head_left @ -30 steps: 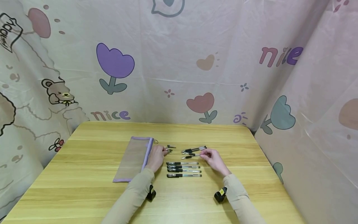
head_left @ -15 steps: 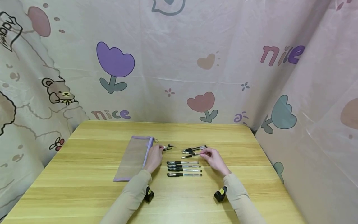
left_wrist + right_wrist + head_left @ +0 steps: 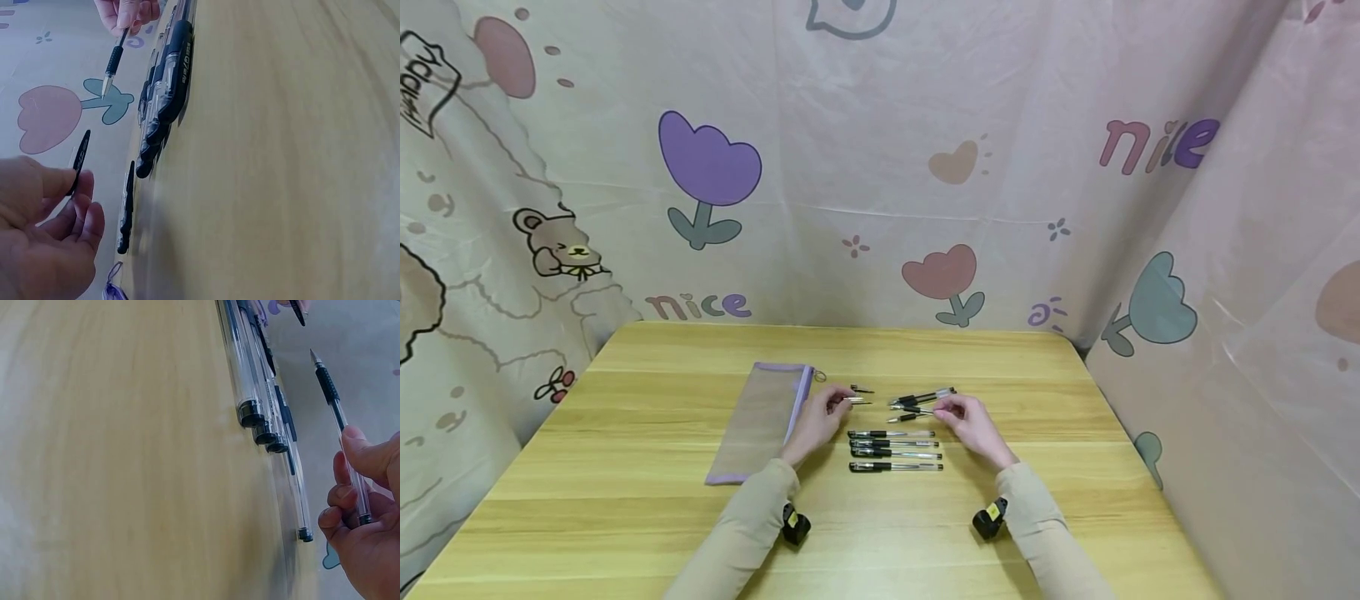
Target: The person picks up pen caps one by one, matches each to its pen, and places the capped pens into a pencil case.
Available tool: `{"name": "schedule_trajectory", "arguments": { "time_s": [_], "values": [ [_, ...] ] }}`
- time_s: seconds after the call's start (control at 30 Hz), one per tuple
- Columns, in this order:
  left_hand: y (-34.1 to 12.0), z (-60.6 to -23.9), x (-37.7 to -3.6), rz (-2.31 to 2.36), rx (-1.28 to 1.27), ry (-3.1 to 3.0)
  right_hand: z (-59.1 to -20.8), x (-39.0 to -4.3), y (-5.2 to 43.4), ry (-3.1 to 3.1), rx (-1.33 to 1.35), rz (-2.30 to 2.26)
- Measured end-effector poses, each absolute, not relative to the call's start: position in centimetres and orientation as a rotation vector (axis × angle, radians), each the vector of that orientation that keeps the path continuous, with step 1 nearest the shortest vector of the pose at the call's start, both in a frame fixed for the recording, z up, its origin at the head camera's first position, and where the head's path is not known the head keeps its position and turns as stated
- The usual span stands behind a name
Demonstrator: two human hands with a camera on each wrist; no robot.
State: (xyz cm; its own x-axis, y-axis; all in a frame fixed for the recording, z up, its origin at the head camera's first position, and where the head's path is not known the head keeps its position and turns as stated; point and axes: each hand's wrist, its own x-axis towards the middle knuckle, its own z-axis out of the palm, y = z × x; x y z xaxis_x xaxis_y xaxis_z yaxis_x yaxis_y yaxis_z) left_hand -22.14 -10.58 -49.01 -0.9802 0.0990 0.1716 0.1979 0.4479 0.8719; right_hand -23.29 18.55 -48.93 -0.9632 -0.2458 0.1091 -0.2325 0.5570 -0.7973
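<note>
My left hand (image 3: 817,421) pinches a black-clipped pen cap (image 3: 81,159) between thumb and fingers, above the table right of the pencil pouch. My right hand (image 3: 973,428) holds an uncapped gel pen (image 3: 340,415) by its clear barrel, its bare tip pointing left toward the cap. The cap and the pen tip are apart. Another loose cap (image 3: 127,215) lies on the table just beyond my left hand. Near my right hand lie an uncapped pen (image 3: 907,419) and further pens (image 3: 928,397), partly overlapping the held pen in the head view.
Several capped gel pens (image 3: 895,456) lie in a row in front of and between the hands. The mesh pencil pouch (image 3: 752,429) with purple edging lies flat on the left of the wooden table (image 3: 625,433). A patterned curtain hangs behind it.
My left hand first drew back slightly left among the caps, then lifted one and shifted right with it toward the pen. My right hand stays nearly still with its pen.
</note>
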Motion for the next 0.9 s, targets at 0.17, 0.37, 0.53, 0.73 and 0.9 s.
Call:
{"name": "schedule_trajectory", "arguments": {
  "time_s": [0.17, 0.37, 0.53, 0.73, 0.9],
  "values": [
    [-10.5, -49.4, -22.2, -1.630, -0.370, -2.572, -48.9, -23.3, 18.3, 2.755, -0.445, -1.417],
    [-10.4, -49.5, -22.1, -1.619, -0.453, -2.554, -48.9, -23.3, 17.8, 2.748, -0.465, -1.431],
    [-10.3, -49.4, -21.9, -1.620, -0.467, -2.565, -48.6, -23.3, 17.4, 2.743, -0.454, -1.429],
    [-10.2, -49.2, -21.8, -1.633, -0.496, -2.571, -48.4, -23.1, 17.0, 2.735, -0.448, -1.438],
    [-10.3, -49.2, -21.8, -1.626, -0.518, -2.571, -48.3, -23.0, 16.8, 2.726, -0.447, -1.444]
  ]
}}
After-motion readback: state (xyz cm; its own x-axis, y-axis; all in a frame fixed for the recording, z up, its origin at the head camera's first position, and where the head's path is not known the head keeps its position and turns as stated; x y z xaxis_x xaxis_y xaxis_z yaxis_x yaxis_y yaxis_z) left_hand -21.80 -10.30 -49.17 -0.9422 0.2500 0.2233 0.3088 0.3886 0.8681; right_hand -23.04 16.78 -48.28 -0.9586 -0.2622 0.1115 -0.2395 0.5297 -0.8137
